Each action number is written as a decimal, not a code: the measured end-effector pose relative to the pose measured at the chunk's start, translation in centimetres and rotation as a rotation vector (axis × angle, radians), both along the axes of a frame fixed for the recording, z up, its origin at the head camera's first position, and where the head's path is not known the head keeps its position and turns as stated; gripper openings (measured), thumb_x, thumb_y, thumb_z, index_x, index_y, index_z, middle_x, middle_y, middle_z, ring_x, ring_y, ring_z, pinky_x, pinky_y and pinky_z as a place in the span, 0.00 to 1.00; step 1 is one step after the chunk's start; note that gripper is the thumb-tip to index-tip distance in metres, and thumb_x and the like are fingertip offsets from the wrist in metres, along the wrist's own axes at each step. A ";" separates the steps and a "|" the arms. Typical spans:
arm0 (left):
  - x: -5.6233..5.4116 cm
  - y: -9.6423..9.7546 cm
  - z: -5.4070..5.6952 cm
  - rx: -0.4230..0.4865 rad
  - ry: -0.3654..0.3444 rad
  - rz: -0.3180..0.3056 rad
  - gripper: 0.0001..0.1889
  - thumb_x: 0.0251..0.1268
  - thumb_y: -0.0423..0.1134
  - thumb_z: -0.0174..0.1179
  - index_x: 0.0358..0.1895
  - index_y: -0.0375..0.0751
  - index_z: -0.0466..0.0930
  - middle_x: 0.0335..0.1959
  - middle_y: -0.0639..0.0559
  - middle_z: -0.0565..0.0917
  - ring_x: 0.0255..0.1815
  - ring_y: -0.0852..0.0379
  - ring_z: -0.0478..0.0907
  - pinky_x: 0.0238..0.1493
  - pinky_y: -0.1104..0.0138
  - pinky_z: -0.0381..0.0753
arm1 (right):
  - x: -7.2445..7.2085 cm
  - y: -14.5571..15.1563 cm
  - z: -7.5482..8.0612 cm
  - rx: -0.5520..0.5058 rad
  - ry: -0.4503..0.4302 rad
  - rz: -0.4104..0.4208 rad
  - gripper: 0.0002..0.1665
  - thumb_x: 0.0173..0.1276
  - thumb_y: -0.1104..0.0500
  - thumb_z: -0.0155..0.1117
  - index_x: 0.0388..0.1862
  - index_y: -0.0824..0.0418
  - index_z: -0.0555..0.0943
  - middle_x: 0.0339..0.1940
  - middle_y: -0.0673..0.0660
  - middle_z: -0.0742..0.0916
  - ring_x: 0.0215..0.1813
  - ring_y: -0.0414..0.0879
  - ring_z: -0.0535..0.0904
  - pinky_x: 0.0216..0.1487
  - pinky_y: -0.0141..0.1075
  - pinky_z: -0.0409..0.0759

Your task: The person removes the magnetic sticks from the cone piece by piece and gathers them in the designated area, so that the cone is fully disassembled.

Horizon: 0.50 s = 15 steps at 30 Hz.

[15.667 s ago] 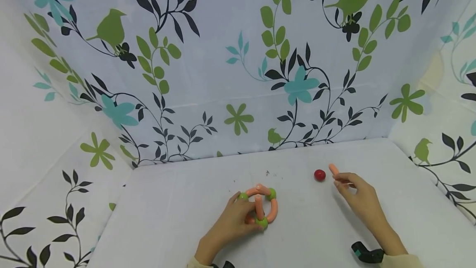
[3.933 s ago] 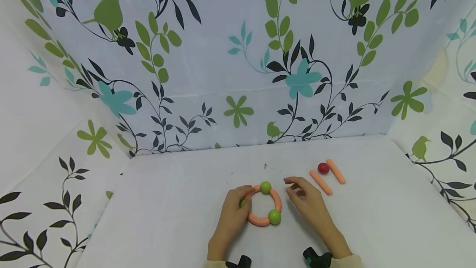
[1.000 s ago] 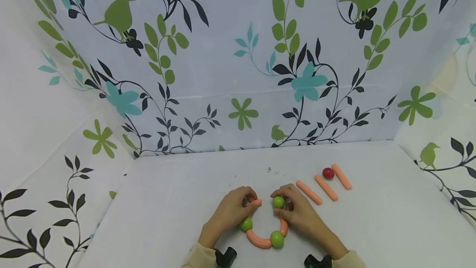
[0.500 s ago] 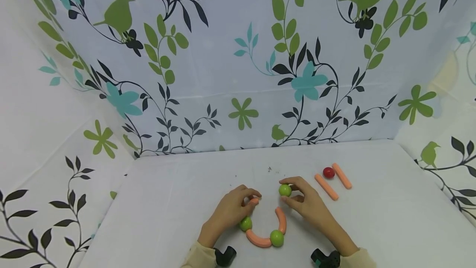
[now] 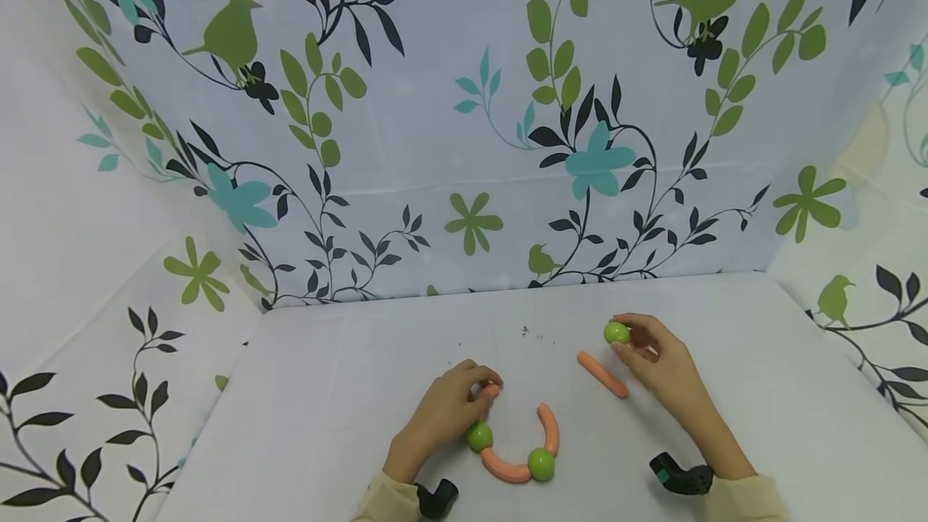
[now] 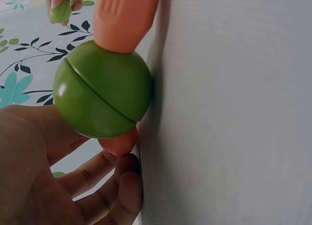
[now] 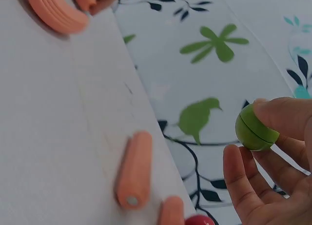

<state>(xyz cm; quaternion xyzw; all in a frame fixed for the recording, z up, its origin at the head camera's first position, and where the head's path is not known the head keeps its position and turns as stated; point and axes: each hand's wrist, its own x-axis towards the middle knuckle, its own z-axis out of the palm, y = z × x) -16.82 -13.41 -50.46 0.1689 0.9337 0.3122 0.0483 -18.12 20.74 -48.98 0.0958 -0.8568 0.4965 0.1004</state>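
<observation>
My left hand (image 5: pixel 444 413) pinches a curved orange rod (image 5: pixel 491 390) at the upper left of an open ring. From that rod the ring runs through a green ball (image 5: pixel 479 437), a second curved rod (image 5: pixel 505 468), another green ball (image 5: pixel 540 465) and a third curved rod (image 5: pixel 548 429), leaving a gap at the far side. Off to the right, my right hand (image 5: pixel 670 369) holds a loose green ball (image 5: pixel 616 333) between thumb and fingers, raised over the table in the right wrist view. A straight orange rod (image 5: pixel 603 375) lies left of this hand.
In the right wrist view another straight orange rod (image 7: pixel 172 213) and a red ball (image 7: pixel 199 220) lie at the bottom; my right hand covers them in the head view. Patterned cloth (image 5: pixel 406 143) stands behind the white table (image 5: pixel 348 393). Both wrists carry black camera mounts (image 5: pixel 681 475).
My right hand has taken the green ball off the ring's right-hand rod and carried it right and farther away, uncovering one straight rod and covering the others. My left hand stays in place.
</observation>
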 end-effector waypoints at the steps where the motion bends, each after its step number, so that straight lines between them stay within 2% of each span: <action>1: 0.0 0.0 0.0 0.000 0.001 0.000 0.09 0.75 0.46 0.62 0.53 0.56 0.87 0.44 0.61 0.82 0.31 0.67 0.72 0.32 0.71 0.72 | -0.1 0.5 0.0 -0.001 0.009 -0.014 0.26 0.76 0.54 0.68 0.69 0.55 0.76 0.60 0.58 0.84 0.54 0.23 0.75 0.55 0.14 0.75; 6: 0.0 0.1 0.1 -0.003 0.006 0.002 0.09 0.75 0.45 0.62 0.53 0.56 0.86 0.44 0.61 0.81 0.30 0.67 0.73 0.32 0.71 0.73 | -0.3 2.7 -0.1 -0.001 0.039 -0.077 0.26 0.77 0.54 0.66 0.70 0.58 0.75 0.61 0.60 0.83 0.55 0.21 0.73 0.55 0.12 0.72; 15: 0.0 0.0 0.3 -0.002 0.036 0.017 0.09 0.76 0.45 0.62 0.54 0.53 0.86 0.44 0.59 0.82 0.33 0.66 0.73 0.33 0.71 0.74 | -0.7 5.4 -0.5 -0.035 0.005 -0.212 0.30 0.78 0.52 0.65 0.73 0.62 0.73 0.66 0.64 0.79 0.54 0.18 0.70 0.49 0.09 0.71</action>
